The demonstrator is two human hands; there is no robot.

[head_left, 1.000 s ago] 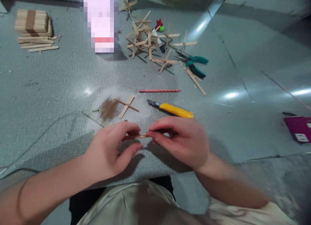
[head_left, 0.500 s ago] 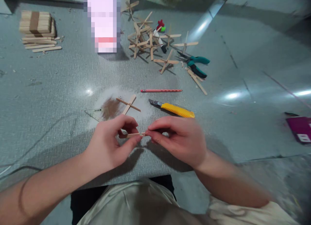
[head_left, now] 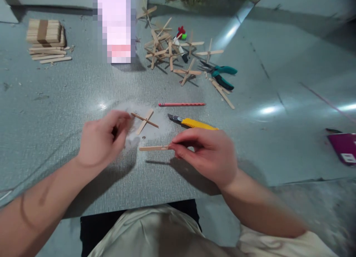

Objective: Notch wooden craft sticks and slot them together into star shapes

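Pinched in my right hand (head_left: 204, 153) is the right end of a flat wooden stick (head_left: 152, 148), held level above the table with its shadow below. My left hand (head_left: 104, 136) is off the stick, to its left, over the whitish patch; its fingers are curled and slightly blurred, and whatever they may hold is hidden. Beside its fingertips two sticks lie crossed (head_left: 146, 121) on the white powdery patch (head_left: 164, 129). A yellow cutter (head_left: 196, 123) with its blade out lies just beyond my right hand, and a pink pencil (head_left: 182, 104) lies behind it.
Several crossed-stick pieces (head_left: 171, 55) stand at the back middle, around a white tube (head_left: 180, 49). Teal pliers (head_left: 222, 75) lie right of them, by loose sticks (head_left: 224, 93). A banded stick bundle (head_left: 44, 32) is back left, a purple item (head_left: 343, 147) far right.
My left hand has let go of the stick and moved left and up towards the white patch. My right hand keeps the stick, now fully exposed. The view has shifted slightly.
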